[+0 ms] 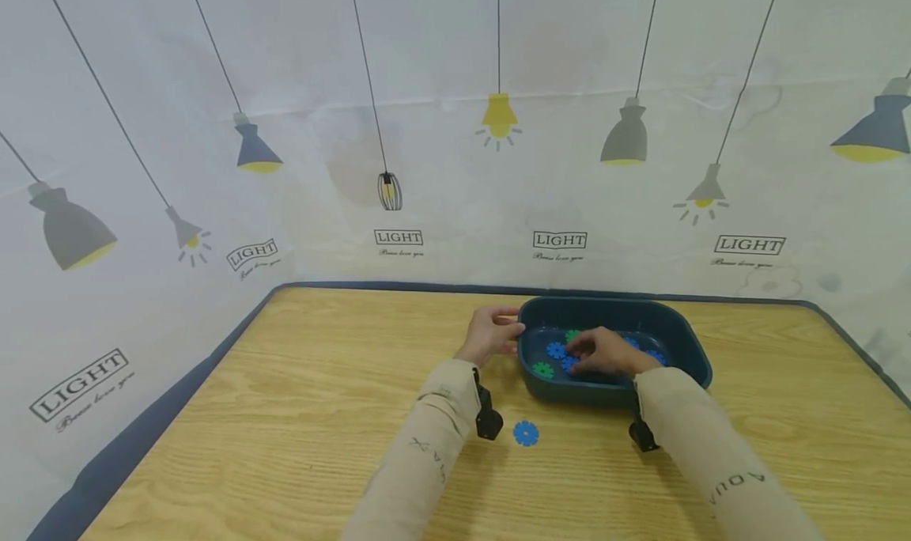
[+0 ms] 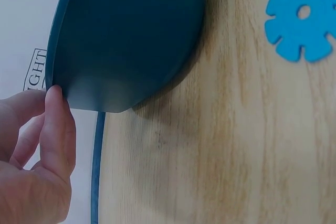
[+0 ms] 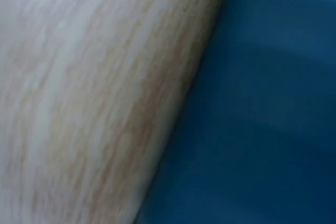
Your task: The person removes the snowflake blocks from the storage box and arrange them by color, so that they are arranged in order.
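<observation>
A dark teal plastic basin point(image 1: 612, 395) stands near the table's back edge with several notched blue and green discs on its floor. At its left end my left hand point(image 1: 491, 334) pinches the rim; the left wrist view shows thumb and fingers point(image 2: 59, 129) at that rim. Inside the basin is my right hand point(image 1: 605, 351), fingers bent down, its fingertips right at a blue notched disc point(image 1: 568, 364). Whether they grip that disc I cannot tell. Close by lie another blue disc point(image 1: 555, 349) and a green disc point(image 1: 543, 370). The right wrist view shows only basin wall and table, no hand.
One blue notched disc point(image 1: 526, 433) lies on the wooden table point(image 1: 320, 414) in front of the basin, between the forearms. A pale wall covering point(image 1: 455, 130) printed with lamps rises behind and to the left of the table. Black wrist cameras hang under both sleeves.
</observation>
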`<state>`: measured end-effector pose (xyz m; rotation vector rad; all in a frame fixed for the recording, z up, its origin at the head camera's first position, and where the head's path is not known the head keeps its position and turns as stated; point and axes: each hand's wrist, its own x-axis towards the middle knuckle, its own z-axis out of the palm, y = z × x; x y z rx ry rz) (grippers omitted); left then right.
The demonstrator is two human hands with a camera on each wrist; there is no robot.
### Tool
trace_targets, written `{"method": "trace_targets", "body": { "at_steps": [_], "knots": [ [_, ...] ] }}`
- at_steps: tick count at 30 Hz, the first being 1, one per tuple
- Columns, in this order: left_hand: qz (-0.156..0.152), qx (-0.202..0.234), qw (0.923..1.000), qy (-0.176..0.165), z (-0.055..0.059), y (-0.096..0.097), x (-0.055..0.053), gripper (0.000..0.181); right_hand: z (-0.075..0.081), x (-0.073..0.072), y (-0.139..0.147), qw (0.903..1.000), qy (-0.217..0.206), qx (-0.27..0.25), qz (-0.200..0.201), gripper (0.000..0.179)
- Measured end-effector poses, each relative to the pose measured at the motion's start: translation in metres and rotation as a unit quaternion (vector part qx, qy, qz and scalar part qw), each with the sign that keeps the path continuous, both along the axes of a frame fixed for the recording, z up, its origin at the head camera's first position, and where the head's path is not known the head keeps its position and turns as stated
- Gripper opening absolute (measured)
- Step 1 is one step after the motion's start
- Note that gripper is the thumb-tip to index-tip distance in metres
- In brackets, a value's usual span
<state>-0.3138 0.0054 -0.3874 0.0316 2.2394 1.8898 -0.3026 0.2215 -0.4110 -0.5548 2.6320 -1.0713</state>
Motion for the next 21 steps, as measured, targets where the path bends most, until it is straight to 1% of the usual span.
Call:
{"method": "trace_targets", "body": {
  "at_steps": [3, 7, 10, 11, 12, 14, 17, 18, 21],
  "knots": [
    [0.001, 0.001, 1.0, -0.002, -0.001, 0.0, 0.0, 0.033, 0.0, 0.001, 0.0, 1.0, 0.005, 0.006, 0.006, 0.038],
    [0.004, 0.002, 1.0, -0.004, -0.002, 0.001, -0.001, 0.033, 0.0, 0.001, 0.002, 0.9999, 0.006, -0.004, 0.012, 0.034],
    [0.007, 0.003, 0.9999, -0.008, -0.002, 0.001, -0.002, 0.032, -0.003, -0.002, 0.005, 0.9995, 0.005, -0.018, 0.023, 0.032],
    [0.008, 0.004, 0.9999, -0.01, -0.002, 0.001, -0.002, 0.032, -0.008, -0.006, 0.008, 0.9989, 0.01, -0.03, 0.035, 0.032],
    [0.01, 0.004, 0.9999, -0.011, -0.003, 0.001, -0.003, 0.032, -0.009, -0.007, 0.009, 0.9986, 0.009, -0.034, 0.04, 0.032],
    [0.012, 0.005, 0.9998, -0.013, -0.003, 0.001, -0.003, 0.032, -0.011, -0.008, 0.01, 0.9985, 0.003, -0.037, 0.04, 0.032],
    [0.011, 0.006, 0.9998, -0.014, -0.004, 0.001, -0.003, 0.032, -0.009, -0.005, 0.007, 0.9988, -0.01, -0.04, 0.025, 0.03],
    [0.011, 0.006, 0.9998, -0.013, -0.004, 0.001, -0.003, 0.032, -0.004, -0.001, 0.004, 0.9993, -0.017, -0.031, 0.011, 0.03],
    [0.01, 0.01, 0.9998, -0.013, -0.004, 0.001, -0.003, 0.032, 0.0, 0.002, 0.0, 0.9996, -0.015, -0.022, 0.003, 0.03]
  ]
}}
